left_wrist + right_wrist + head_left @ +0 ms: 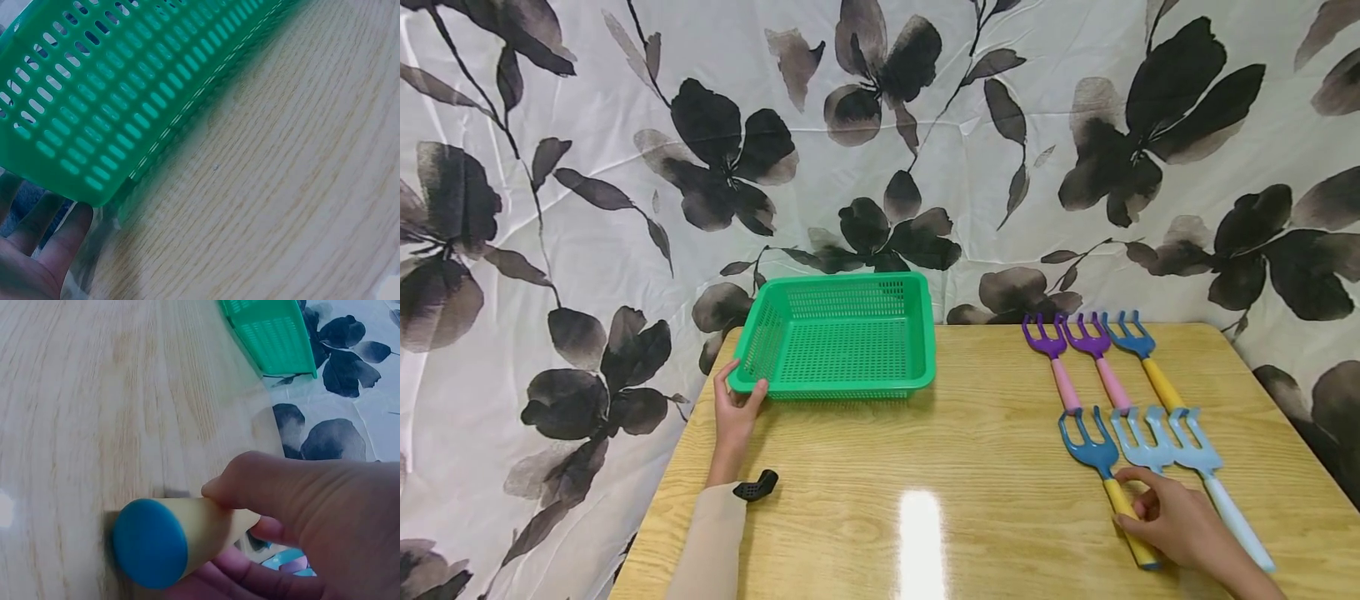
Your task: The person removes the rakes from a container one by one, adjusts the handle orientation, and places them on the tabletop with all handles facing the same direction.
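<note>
My left hand (737, 412) holds the front left corner of a green plastic basket (838, 387), thumb at the front rim and fingers at the left side. The basket has slotted walls and nothing inside. In the left wrist view, fingers (72, 234) touch its corner. On the right, my right hand (1180, 521) pinches the yellow handle (1122, 500) of a blue hand fork (1093, 454) between thumb and fingers. The right wrist view shows the handle's blue end cap (150, 544) close to the tabletop. Two light blue hand forks (1236, 517) lie beside it, one partly covered by the hand.
Behind lie two purple hand forks (1045, 343) with pink handles and another blue hand fork (1131, 342) with a yellow handle. All are on a wooden table (985, 467). A floral cloth (1000, 167) hangs behind the table's back edge.
</note>
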`<state>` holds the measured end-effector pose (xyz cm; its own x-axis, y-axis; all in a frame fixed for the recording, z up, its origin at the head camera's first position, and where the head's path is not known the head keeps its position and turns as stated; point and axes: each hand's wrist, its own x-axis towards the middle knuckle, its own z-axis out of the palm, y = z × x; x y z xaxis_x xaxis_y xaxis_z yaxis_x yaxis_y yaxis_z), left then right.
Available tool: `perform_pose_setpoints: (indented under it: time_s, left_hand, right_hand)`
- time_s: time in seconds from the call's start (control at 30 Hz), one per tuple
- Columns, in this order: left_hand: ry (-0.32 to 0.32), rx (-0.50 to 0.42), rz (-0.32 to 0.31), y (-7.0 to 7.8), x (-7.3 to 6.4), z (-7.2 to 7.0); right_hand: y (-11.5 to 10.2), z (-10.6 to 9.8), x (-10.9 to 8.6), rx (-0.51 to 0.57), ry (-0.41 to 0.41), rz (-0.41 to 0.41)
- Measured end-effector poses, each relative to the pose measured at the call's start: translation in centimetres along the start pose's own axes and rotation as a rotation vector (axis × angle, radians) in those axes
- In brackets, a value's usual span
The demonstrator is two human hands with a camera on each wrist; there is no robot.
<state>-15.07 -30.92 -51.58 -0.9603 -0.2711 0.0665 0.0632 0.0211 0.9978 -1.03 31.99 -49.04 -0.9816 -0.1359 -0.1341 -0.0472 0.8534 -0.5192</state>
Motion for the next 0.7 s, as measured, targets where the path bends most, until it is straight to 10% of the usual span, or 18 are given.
perform_pose_setpoints:
  time_s: [0.37,0.7]
  left_hand:
    - [-0.032,0.04,-0.018,1.6,-0.7,0.5]
    - [-0.044,0.529,0.077,3.5,-0.6,0.1]
  right_hand:
    - [-0.8,-0.5,0.1,0.004,-0.081,0.081]
    - [-2.4,-3.8,3.0,-0.004,0.068,-0.008]
